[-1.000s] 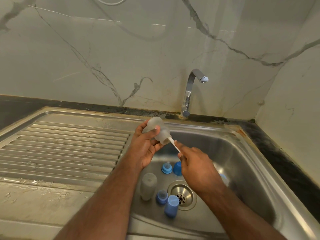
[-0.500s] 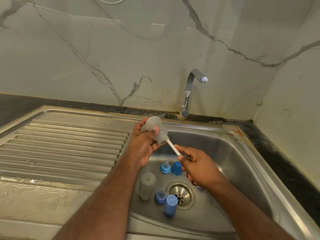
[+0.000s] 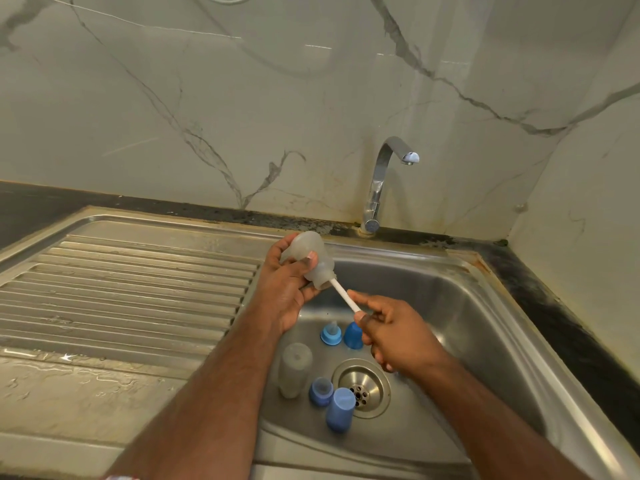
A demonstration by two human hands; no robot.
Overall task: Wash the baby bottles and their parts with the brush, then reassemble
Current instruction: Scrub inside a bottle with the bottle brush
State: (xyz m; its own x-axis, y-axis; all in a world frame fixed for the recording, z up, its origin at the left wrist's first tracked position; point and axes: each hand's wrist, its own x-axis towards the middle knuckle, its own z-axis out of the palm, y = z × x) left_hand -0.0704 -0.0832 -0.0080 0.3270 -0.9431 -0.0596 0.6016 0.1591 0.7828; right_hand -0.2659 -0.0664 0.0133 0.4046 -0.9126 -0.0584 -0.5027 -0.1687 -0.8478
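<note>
- The left hand (image 3: pixel 287 289) is gripping a frosted, translucent baby bottle (image 3: pixel 311 259) above the back-left corner of the sink basin (image 3: pixel 485 323), its fingers and thumb curling round the rounded body, with the mouth tilting down and to the right.
- The right hand (image 3: pixel 394 332) is pinching the thin white brush handle (image 3: pixel 344 297) between thumb and fingertips; the straight plastic stem is running up into the bottle's mouth, and the brush head is sitting hidden inside.
- A 2nd frosted bottle (image 3: pixel 294 368), a plain cylinder, is standing upright on the basin floor, left of the round perforated drain (image 3: pixel 362 388).
- 2 blue plastic parts are lying just in front of that bottle, beside the drain: a short ringed collar (image 3: pixel 321 391) and a smooth cup-shaped cap (image 3: pixel 340 408), touching each other.
- 2 more blue parts are sitting behind the drain, below the right hand: a collar with a pale teat (image 3: pixel 330 334) and a domed cap (image 3: pixel 352 336).
- The brushed-steel draining board (image 3: pixel 121 289) is showing long parallel ridges, wet and glossy near the front.
- A curved chrome tap (image 3: pixel 381 178) is rising against grey-veined marble wall panels (image 3: pixel 242 98).
</note>
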